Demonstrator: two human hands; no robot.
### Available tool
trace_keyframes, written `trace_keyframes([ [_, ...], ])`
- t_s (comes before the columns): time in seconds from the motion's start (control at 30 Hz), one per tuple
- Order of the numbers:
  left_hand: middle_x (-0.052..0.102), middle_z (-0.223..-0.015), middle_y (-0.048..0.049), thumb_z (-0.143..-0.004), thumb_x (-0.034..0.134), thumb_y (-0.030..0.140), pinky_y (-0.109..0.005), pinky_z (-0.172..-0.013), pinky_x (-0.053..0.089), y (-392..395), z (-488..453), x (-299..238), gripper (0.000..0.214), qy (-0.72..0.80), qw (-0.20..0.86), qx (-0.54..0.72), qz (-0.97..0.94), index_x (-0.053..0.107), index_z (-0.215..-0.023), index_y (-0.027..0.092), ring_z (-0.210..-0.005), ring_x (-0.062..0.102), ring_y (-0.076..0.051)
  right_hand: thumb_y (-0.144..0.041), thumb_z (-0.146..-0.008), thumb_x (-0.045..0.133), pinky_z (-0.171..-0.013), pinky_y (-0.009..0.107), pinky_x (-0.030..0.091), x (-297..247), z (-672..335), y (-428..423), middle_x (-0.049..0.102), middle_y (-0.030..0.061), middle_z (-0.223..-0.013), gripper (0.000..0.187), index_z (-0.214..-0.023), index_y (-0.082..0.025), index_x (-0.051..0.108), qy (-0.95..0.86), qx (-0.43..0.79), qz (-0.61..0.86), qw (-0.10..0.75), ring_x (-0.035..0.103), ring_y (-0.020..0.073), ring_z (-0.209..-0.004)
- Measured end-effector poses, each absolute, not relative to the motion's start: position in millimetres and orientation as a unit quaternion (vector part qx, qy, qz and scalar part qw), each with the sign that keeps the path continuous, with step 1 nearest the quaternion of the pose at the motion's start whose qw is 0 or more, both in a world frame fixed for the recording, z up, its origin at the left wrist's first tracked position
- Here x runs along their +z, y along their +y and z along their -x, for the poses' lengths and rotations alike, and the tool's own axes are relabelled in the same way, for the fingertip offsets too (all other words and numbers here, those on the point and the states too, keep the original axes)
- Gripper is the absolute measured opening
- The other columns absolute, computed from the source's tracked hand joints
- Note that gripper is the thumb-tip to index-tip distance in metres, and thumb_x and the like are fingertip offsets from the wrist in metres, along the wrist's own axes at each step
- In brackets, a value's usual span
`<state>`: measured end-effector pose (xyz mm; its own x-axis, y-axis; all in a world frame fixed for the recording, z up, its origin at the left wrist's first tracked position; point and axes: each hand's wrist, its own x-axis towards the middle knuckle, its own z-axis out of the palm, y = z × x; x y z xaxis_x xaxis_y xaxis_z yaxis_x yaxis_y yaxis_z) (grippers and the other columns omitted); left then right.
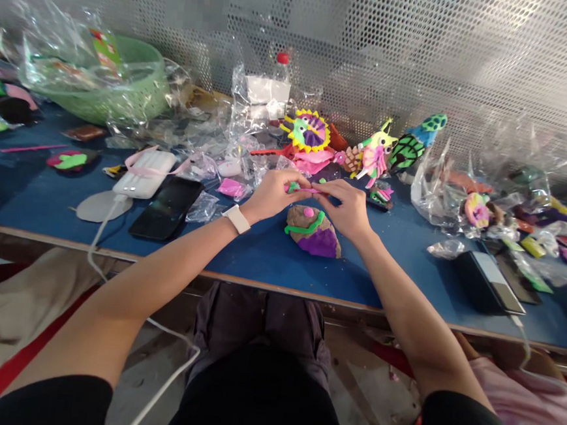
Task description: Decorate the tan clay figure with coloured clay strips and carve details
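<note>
My left hand (pixel 275 195) and my right hand (pixel 345 207) meet above a clay figure (pixel 314 233) of brown and purple with a green strip and a pink dot, lying on the blue table (pixel 260 256). Between the fingertips of both hands I pinch a thin pink clay strip (pixel 309 190). A small green bit of clay (pixel 293 187) sits at my left fingers. A white band is on my left wrist.
Finished clay figures (pixel 374 151) stand behind my hands. A black phone (pixel 167 207) and a white power bank (pixel 145 173) with cable lie left. A green basket (pixel 126 89), a bottle (pixel 280 81), plastic bags and another phone (pixel 489 281) surround them. A perforated metal wall closes the back.
</note>
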<state>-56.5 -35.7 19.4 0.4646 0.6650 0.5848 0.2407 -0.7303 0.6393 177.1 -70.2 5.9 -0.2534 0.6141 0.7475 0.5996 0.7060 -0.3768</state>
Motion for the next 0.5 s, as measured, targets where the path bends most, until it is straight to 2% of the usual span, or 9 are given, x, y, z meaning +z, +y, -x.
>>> trace_keyframes([
  [0.13,0.088,-0.105,-0.0115,-0.104,0.080,0.064,-0.034,-0.089,0.061,-35.6,55.8,19.2,0.046,0.290,0.234,0.432,-0.821,0.089,-0.104,0.018,-0.096,0.081,-0.023,-0.023,-0.105,0.080,-0.086,0.041,0.069,6.3,-176.3,-70.5,0.089,0.0058,-0.101,0.016,-0.110,-0.030,0.093,-0.786,0.014,0.369,0.495,0.083,0.0252,-0.093],
  [0.27,0.088,-0.099,-0.0101,-0.112,0.067,0.067,-0.033,-0.086,0.059,-33.7,54.7,16.6,0.054,0.283,0.236,0.415,-0.832,0.090,-0.108,0.019,-0.090,0.081,-0.022,-0.028,-0.105,0.081,-0.084,0.041,0.067,7.9,-175.1,-72.0,0.088,0.0068,-0.096,0.012,-0.107,-0.028,0.093,-0.783,0.022,0.373,0.497,0.081,0.0253,-0.090],
  [0.37,0.086,-0.098,-0.0106,-0.113,0.059,0.074,-0.033,-0.085,0.057,-32.4,54.9,16.9,0.064,0.277,0.240,0.415,-0.833,0.090,-0.105,0.018,-0.091,0.080,-0.022,-0.033,-0.108,0.077,-0.082,0.040,0.066,9.9,-172.8,-74.3,0.087,0.0067,-0.092,0.017,-0.106,-0.027,0.092,-0.776,0.017,0.394,0.492,0.079,0.0247,-0.086],
  [0.5,0.086,-0.096,-0.0106,-0.110,0.063,0.076,-0.033,-0.083,0.057,-30.6,56.1,18.6,0.065,0.275,0.286,0.393,-0.829,0.086,-0.100,0.017,-0.089,0.079,-0.022,-0.036,-0.110,0.074,-0.080,0.039,0.066,12.5,-168.7,-78.1,0.086,0.0068,-0.096,0.019,-0.104,-0.026,0.090,-0.745,0.037,0.429,0.509,0.077,0.0228,-0.082],
])
